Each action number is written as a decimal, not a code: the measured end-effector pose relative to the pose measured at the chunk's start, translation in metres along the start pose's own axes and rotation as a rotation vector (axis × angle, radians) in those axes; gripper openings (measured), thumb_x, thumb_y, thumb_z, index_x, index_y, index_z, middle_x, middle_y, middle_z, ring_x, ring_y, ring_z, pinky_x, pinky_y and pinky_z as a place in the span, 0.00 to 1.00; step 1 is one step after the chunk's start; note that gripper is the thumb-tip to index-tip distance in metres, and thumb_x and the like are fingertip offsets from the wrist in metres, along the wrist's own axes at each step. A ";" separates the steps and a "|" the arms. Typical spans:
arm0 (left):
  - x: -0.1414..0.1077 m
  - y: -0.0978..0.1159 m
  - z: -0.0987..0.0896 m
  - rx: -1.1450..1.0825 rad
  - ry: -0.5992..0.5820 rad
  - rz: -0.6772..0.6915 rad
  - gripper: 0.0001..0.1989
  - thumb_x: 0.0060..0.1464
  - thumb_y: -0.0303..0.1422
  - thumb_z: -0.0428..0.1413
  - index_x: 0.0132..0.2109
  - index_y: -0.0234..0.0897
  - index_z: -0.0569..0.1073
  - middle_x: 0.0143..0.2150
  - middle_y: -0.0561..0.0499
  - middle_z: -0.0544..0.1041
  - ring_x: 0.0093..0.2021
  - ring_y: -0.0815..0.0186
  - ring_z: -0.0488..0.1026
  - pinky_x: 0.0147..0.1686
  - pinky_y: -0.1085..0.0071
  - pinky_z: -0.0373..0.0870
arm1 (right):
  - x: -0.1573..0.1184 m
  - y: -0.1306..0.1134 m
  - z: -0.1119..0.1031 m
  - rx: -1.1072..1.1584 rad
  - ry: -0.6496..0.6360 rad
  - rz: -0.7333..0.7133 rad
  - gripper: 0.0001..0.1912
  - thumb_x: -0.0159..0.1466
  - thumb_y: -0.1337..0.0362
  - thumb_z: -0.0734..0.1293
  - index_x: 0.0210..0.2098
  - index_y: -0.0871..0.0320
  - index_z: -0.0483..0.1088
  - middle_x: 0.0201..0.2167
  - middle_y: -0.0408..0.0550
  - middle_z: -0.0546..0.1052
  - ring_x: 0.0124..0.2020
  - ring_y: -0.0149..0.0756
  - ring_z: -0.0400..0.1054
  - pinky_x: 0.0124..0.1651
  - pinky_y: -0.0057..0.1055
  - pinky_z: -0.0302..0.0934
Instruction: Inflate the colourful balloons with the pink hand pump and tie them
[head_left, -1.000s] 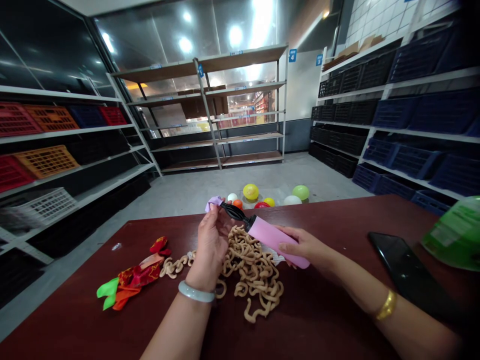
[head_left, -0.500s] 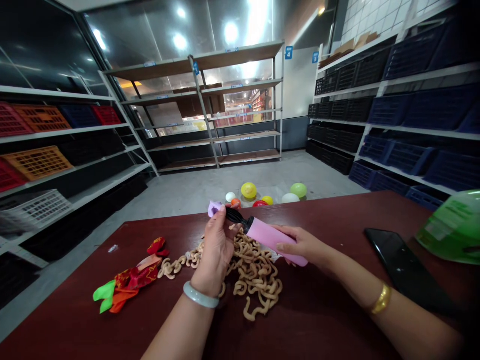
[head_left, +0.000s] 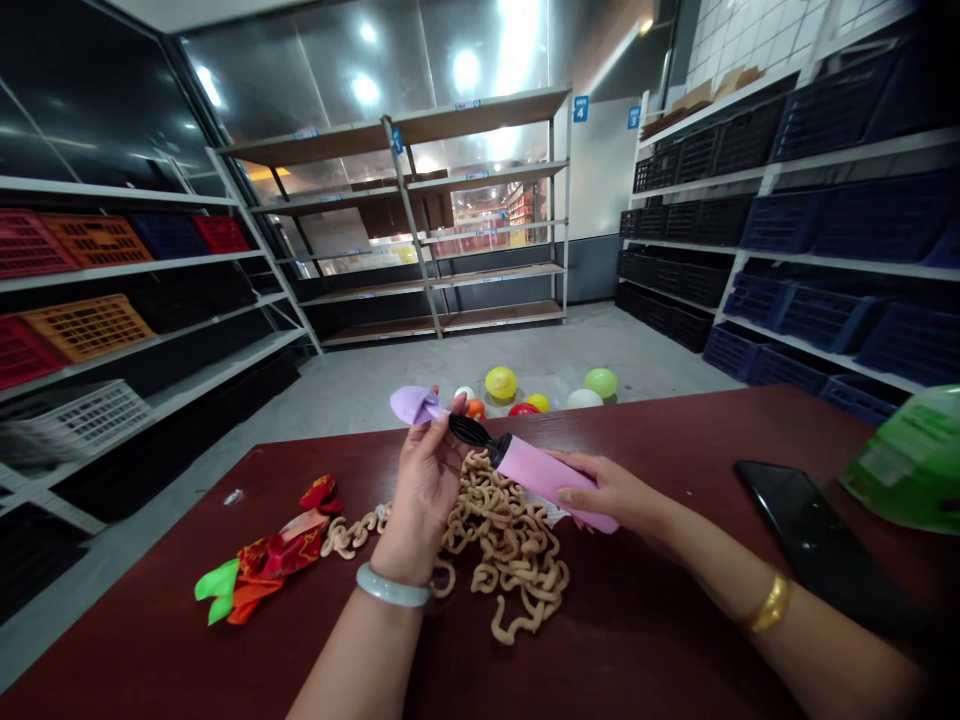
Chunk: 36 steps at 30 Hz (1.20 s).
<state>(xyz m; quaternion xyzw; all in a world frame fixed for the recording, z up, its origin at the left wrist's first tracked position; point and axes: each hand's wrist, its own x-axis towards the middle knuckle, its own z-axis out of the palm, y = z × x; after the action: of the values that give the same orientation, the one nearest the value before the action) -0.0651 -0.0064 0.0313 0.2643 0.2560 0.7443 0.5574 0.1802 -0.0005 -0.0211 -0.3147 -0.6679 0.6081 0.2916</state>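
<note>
My left hand [head_left: 433, 465] pinches a purple balloon [head_left: 414, 404] at its neck, beside the black nozzle of a pink balloon pump [head_left: 551, 480]. The balloon is small and limp, bulging out to the left of my fingers. My right hand [head_left: 604, 487] is wrapped round the pump's pink barrel, which slants down to the right. Whether the neck sits fully on the nozzle is hidden by my left fingers. Beneath both hands lies a heap of curly tan pieces [head_left: 517, 560]. Uninflated balloons [head_left: 274, 550] in red, orange and green lie on the table to the left.
A black phone [head_left: 795, 520] and a green plastic bag or bottle [head_left: 907, 460] are on the right of the dark red table [head_left: 645, 640]. Inflated balloons, including a yellow balloon [head_left: 501, 383], rest on the floor past the far edge. Shelves with crates [head_left: 90, 325] line the room.
The purple balloon now extends farther left of my left fingers and looks fuller. My left hand has shifted slightly left; my right hand stays on the pump.
</note>
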 end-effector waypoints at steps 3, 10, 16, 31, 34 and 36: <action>-0.001 0.000 0.001 -0.017 0.033 -0.021 0.14 0.66 0.35 0.53 0.53 0.32 0.75 0.47 0.37 0.82 0.48 0.58 0.80 0.51 0.58 0.76 | 0.000 0.000 0.000 -0.008 0.004 0.004 0.42 0.59 0.51 0.74 0.69 0.54 0.60 0.45 0.53 0.77 0.28 0.31 0.70 0.26 0.26 0.66; 0.002 0.000 -0.002 -0.002 0.163 0.006 0.17 0.67 0.37 0.51 0.54 0.32 0.75 0.45 0.38 0.82 0.44 0.59 0.81 0.46 0.64 0.77 | -0.001 0.002 0.000 -0.069 -0.007 0.018 0.41 0.60 0.50 0.73 0.69 0.52 0.60 0.45 0.52 0.78 0.30 0.33 0.71 0.28 0.28 0.66; 0.002 0.002 -0.002 0.035 0.182 0.030 0.20 0.67 0.39 0.49 0.60 0.34 0.73 0.40 0.39 0.83 0.41 0.59 0.82 0.46 0.63 0.77 | -0.001 -0.001 -0.002 -0.178 -0.006 -0.017 0.39 0.60 0.50 0.72 0.68 0.52 0.62 0.49 0.52 0.77 0.38 0.40 0.72 0.36 0.33 0.68; 0.004 0.002 -0.004 0.079 0.236 0.118 0.23 0.68 0.42 0.47 0.64 0.39 0.68 0.40 0.39 0.83 0.40 0.58 0.82 0.43 0.64 0.77 | -0.001 0.005 0.000 -0.046 -0.083 0.008 0.38 0.60 0.51 0.73 0.67 0.50 0.63 0.50 0.52 0.75 0.31 0.32 0.69 0.28 0.26 0.66; 0.004 -0.001 -0.007 0.089 0.181 0.130 0.23 0.66 0.44 0.50 0.63 0.39 0.68 0.42 0.38 0.83 0.39 0.58 0.82 0.44 0.61 0.77 | -0.001 0.006 -0.001 -0.034 -0.085 0.019 0.38 0.61 0.50 0.72 0.67 0.50 0.62 0.44 0.51 0.77 0.29 0.31 0.69 0.27 0.26 0.65; 0.004 -0.004 -0.007 0.082 0.151 0.146 0.22 0.65 0.44 0.53 0.60 0.37 0.70 0.43 0.38 0.83 0.40 0.58 0.82 0.45 0.61 0.77 | -0.001 0.005 -0.002 -0.016 -0.082 0.036 0.39 0.61 0.50 0.72 0.68 0.51 0.60 0.41 0.50 0.77 0.27 0.31 0.68 0.26 0.27 0.65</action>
<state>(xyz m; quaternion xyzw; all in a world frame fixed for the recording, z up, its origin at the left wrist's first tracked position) -0.0684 -0.0026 0.0239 0.2481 0.3076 0.7895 0.4697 0.1825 0.0001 -0.0260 -0.3037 -0.6783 0.6205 0.2504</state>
